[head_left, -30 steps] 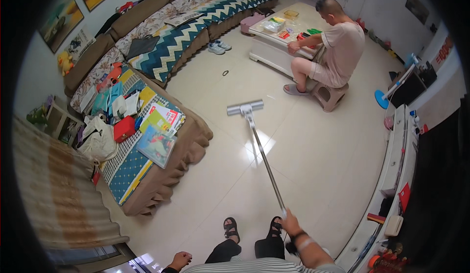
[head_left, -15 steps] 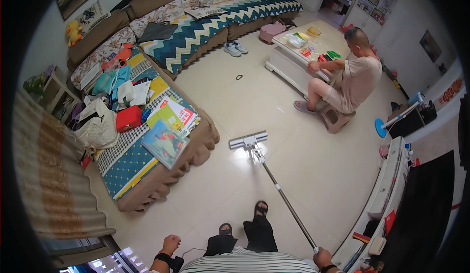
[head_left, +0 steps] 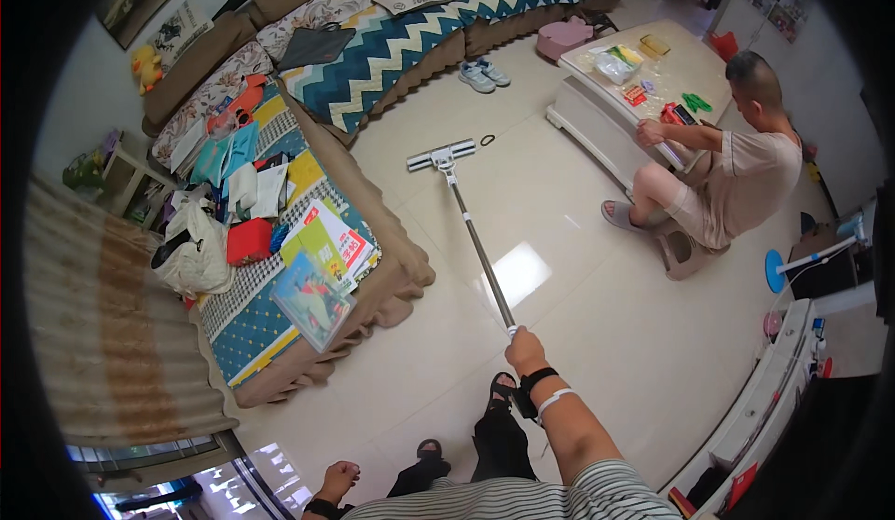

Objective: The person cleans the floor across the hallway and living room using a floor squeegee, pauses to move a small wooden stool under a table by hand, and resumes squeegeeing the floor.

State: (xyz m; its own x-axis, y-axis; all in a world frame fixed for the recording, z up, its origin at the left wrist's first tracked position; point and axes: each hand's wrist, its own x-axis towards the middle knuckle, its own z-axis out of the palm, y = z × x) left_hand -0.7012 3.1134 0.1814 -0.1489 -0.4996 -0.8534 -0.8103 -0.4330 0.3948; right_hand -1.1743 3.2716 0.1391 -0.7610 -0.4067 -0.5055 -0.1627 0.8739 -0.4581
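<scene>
While the right grip point(head_left: 528, 352) is clenched around the upper end of one silver-poled, flat-headed mop point(head_left: 475, 239), the pole extends forward over the glossy cream tile floor point(head_left: 578, 343). The mop's single grey-and-white rectangular head point(head_left: 441, 156) rests on the tiles, just beside one small black ring point(head_left: 488, 140). The left grip point(head_left: 341, 478) is held low, fingers curled inward, near one black trouser leg point(head_left: 419, 475). Two black strapped sandals point(head_left: 503, 387), one per foot, are visible. Two pale blue-and-white sneakers point(head_left: 478, 77) stand beside one brown-skirted sofa point(head_left: 505, 34). At right, one person point(head_left: 760, 180) sits on one brown plastic stool point(head_left: 682, 254) at one cream-topped bench point(head_left: 695, 63).
</scene>
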